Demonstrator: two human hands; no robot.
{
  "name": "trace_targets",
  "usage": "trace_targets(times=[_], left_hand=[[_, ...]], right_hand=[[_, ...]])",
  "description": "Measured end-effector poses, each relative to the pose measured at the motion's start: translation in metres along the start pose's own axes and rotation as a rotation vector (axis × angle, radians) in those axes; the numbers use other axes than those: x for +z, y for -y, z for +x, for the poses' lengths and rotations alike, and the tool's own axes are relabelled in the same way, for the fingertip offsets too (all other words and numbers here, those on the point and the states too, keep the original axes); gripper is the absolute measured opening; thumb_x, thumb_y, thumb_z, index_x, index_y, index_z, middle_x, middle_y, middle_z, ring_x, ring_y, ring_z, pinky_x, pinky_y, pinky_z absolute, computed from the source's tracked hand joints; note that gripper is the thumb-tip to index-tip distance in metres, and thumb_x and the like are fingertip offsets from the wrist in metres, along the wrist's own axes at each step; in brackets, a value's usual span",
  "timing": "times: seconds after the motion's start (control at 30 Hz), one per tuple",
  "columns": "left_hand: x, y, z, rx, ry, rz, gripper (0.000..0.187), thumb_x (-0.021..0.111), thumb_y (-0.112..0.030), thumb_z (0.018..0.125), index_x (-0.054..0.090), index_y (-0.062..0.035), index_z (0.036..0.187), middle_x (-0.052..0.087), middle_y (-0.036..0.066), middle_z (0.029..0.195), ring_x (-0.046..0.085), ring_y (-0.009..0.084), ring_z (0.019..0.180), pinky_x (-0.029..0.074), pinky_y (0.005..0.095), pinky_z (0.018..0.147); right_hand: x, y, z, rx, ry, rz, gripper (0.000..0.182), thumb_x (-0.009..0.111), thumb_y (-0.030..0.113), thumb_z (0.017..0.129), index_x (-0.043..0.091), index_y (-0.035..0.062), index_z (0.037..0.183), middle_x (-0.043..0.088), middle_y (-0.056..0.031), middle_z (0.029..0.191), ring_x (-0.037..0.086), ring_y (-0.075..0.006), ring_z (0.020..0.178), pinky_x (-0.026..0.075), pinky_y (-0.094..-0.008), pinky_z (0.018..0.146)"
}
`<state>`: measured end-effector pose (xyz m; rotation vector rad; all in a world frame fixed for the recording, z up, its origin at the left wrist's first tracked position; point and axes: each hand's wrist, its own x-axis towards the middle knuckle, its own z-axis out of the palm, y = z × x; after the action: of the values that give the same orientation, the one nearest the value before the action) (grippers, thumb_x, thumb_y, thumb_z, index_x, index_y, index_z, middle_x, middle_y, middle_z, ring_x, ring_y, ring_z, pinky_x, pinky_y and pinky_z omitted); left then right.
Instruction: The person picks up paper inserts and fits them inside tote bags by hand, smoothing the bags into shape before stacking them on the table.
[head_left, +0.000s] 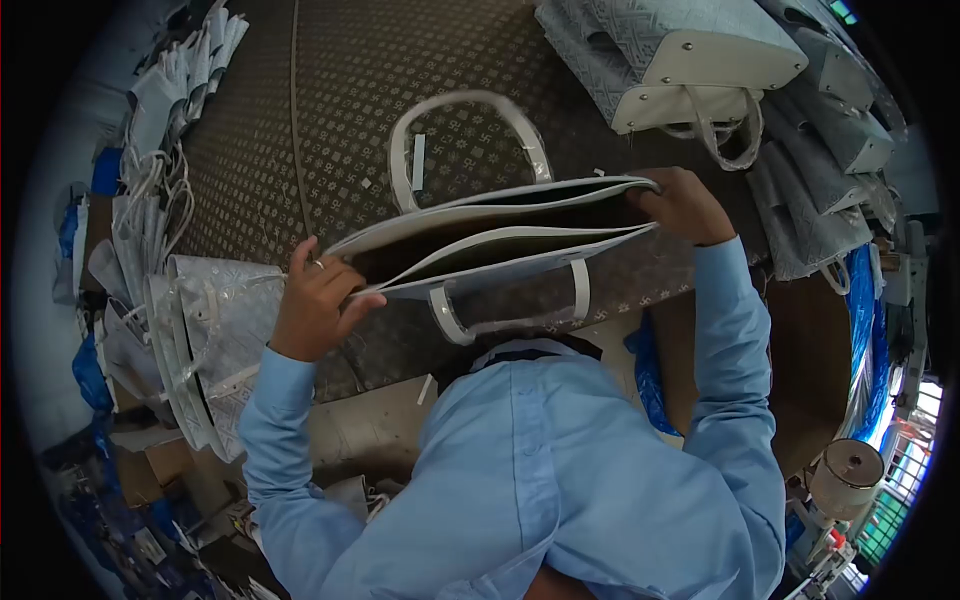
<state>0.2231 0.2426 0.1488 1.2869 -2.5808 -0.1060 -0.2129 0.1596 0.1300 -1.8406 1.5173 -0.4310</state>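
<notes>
An open-topped handbag [520, 258] with white edges is held across the front of the body, its dark inside showing. One plastic-wrapped handle arches out on the far side, and another hangs on the near side. My left hand [325, 300] grips the bag's left end, with a ring on one finger and the thumb along the edge. At the right end, my right hand [688, 205] is closed on the bag's corner, its thumb at the opening.
A dark patterned cloth [350, 120] covers the work table. Grey and white bags [725, 65] are piled at the upper right. More bag pieces [225, 320] lie at the left. White strips lie on the cloth. A brown round container [848, 475] stands at the lower right.
</notes>
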Motion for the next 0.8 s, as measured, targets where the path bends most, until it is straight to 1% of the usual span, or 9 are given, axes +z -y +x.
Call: trace_targets(times=[0.1,0.17,0.23,0.27,0.3,0.37,0.47,0.67,0.8], left_hand=[[-0.008,-0.010,0.005,-0.043,0.057,-0.002,0.032,0.066,-0.037,0.083,0.065,-0.0045,0.083,0.063,0.008,0.075,0.061,0.0267,0.078,0.032,0.0511,0.102],[-0.010,-0.024,0.018,-0.084,0.042,0.047,0.035,0.063,-0.039,0.085,0.066,-0.0038,0.085,0.064,0.010,0.075,0.062,0.0284,0.074,0.041,0.0470,0.093],[-0.002,-0.033,0.036,-0.100,0.013,-0.015,0.036,0.062,-0.039,0.087,0.066,-0.0032,0.087,0.063,0.012,0.075,0.062,0.0297,0.073,0.045,0.0445,0.086],[0.003,-0.037,0.046,-0.113,-0.011,-0.073,0.038,0.060,-0.040,0.089,0.066,-0.0027,0.088,0.063,0.014,0.075,0.062,0.0309,0.072,0.048,0.0419,0.079],[0.008,-0.041,0.057,-0.108,-0.007,-0.074,0.038,0.060,-0.040,0.089,0.066,-0.0027,0.088,0.063,0.014,0.075,0.062,0.0309,0.072,0.048,0.0419,0.079],[0.020,-0.046,0.082,-0.316,0.178,-0.493,0.037,0.053,-0.038,0.094,0.064,-0.0022,0.093,0.061,0.017,0.075,0.060,0.0318,0.070,0.047,0.0391,0.068],[0.035,-0.047,0.104,-0.240,0.412,-0.758,0.037,0.047,-0.036,0.098,0.061,-0.0019,0.098,0.059,0.017,0.074,0.057,0.0314,0.067,0.046,0.0390,0.068],[0.044,-0.048,0.100,-0.133,0.383,-0.917,0.036,0.042,-0.033,0.100,0.058,-0.0014,0.099,0.058,0.017,0.078,0.057,0.0290,0.069,0.044,0.0382,0.065],[0.041,-0.055,0.093,-0.120,0.458,-0.850,0.036,0.042,-0.035,0.100,0.058,-0.0031,0.103,0.058,0.017,0.079,0.058,0.0304,0.074,0.044,0.0387,0.067]], right_hand=[[0.021,0.017,-0.024,-0.168,-0.254,0.105,0.029,0.063,0.010,0.082,0.065,0.0037,0.110,0.065,-0.0169,0.101,0.066,-0.0295,0.087,0.051,-0.0354,0.075],[0.030,0.029,-0.032,-0.259,-0.432,0.144,0.032,0.064,0.007,0.081,0.064,0.0043,0.113,0.063,-0.0162,0.108,0.064,-0.0303,0.092,0.051,-0.0372,0.079],[0.038,0.034,-0.038,-0.734,-0.528,-0.153,0.036,0.067,0.007,0.081,0.061,0.0047,0.116,0.058,-0.0142,0.117,0.061,-0.0303,0.099,0.050,-0.0395,0.083],[0.041,0.041,-0.041,-0.761,-0.460,-0.241,0.034,0.070,0.013,0.079,0.063,0.0030,0.110,0.060,-0.0126,0.112,0.060,-0.0304,0.101,0.049,-0.0415,0.085],[0.044,0.041,-0.041,-0.755,-0.463,-0.240,0.034,0.070,0.013,0.079,0.063,0.0030,0.110,0.060,-0.0126,0.112,0.060,-0.0304,0.101,0.049,-0.0415,0.085],[0.046,0.037,-0.038,-0.737,-0.393,-0.295,0.035,0.072,0.019,0.077,0.064,0.0037,0.107,0.061,-0.0120,0.108,0.060,-0.0312,0.097,0.049,-0.0414,0.083],[0.038,0.038,-0.038,-0.686,-0.336,-0.381,0.039,0.074,0.021,0.074,0.064,0.0028,0.107,0.063,-0.0131,0.104,0.061,-0.0332,0.096,0.049,-0.0425,0.083],[0.027,0.024,-0.033,-0.521,-0.221,-0.172,0.041,0.077,0.022,0.072,0.064,0.0016,0.104,0.064,-0.0134,0.098,0.062,-0.0312,0.090,0.050,-0.0399,0.078],[0.022,0.017,-0.026,-0.633,-0.165,-0.315,0.041,0.077,0.021,0.071,0.063,0.0017,0.105,0.065,-0.0144,0.098,0.063,-0.0316,0.090,0.051,-0.0404,0.077]])
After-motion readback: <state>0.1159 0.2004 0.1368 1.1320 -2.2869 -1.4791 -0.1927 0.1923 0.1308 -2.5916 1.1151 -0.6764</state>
